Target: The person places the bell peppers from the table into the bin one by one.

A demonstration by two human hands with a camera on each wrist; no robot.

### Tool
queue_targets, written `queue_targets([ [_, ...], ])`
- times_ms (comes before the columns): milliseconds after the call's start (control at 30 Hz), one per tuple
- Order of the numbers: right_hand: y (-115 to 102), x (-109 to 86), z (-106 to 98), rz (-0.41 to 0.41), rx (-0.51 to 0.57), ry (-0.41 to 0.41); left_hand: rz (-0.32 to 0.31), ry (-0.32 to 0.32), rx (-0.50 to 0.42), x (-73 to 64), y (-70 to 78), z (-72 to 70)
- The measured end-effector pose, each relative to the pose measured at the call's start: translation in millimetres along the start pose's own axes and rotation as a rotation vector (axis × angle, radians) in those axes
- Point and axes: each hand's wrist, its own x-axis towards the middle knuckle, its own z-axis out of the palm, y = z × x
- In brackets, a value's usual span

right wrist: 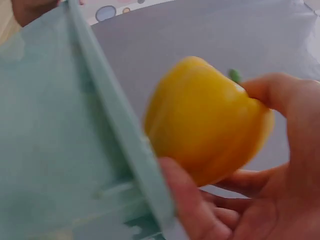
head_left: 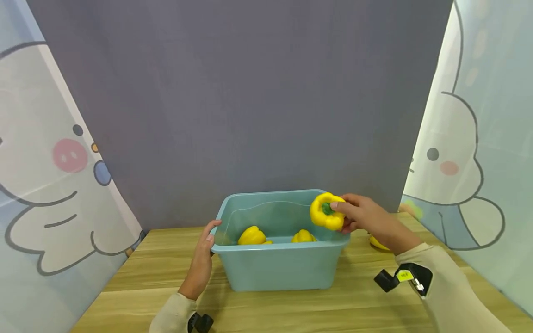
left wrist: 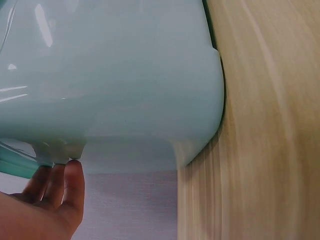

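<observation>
My right hand [head_left: 358, 212] holds a yellow bell pepper [head_left: 319, 216] above the right rim of a blue-green plastic tub [head_left: 275, 270]. The pepper's green stem faces the head camera, with the thumb beside it. In the right wrist view the pepper [right wrist: 205, 120] sits between thumb and fingers, and a finger is close to the tub's rim [right wrist: 120, 125]. My left hand [head_left: 204, 254] grips the tub's left rim; in the left wrist view its fingertips [left wrist: 74, 175] touch the outer wall. Inside the tub lie two yellow peppers, one at left [head_left: 251, 236] and one at right [head_left: 303, 236].
Another yellow object [head_left: 378, 243] lies on the wooden table [head_left: 166, 273] to the right, partly hidden behind my right wrist. A grey backdrop [head_left: 266, 92] rises behind the tub. Cartoon-printed curtains [head_left: 466, 138] stand at both sides.
</observation>
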Motion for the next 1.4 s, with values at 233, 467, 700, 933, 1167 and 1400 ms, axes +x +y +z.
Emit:
queue_targets([
  [233, -9.4, 16.0, -19.3, 0.09, 0.048, -0.177, 0.008, -0.004, 0.0, 4.7, -3.0, 8.3],
  [467, -13.0, 28.3, -25.1, 0.105, 0.055, -0.245, 0.015, 0.0, -0.011, 5.5, -5.1, 11.3],
  [700, -10.7, 46.4, -19.8, 0.144, 0.071, -0.224, 0.008, -0.004, -0.023, 5.9, -6.9, 11.8],
  [933, -6.9, 62.8, -11.4, 0.201, 0.11, -0.205, 0.021, -0.008, -0.018, 4.5, -7.7, 10.6],
  [1167, -5.2, 71.9, -4.9, 0.196, 0.138, -0.188, 0.012, -0.003, -0.014, 3.6, -6.4, 9.3],
  [1400, -1.8, 82.0, -2.3, 0.189, 0.229, -0.216, 0.015, -0.012, -0.018, 3.6, -6.5, 10.0],
])
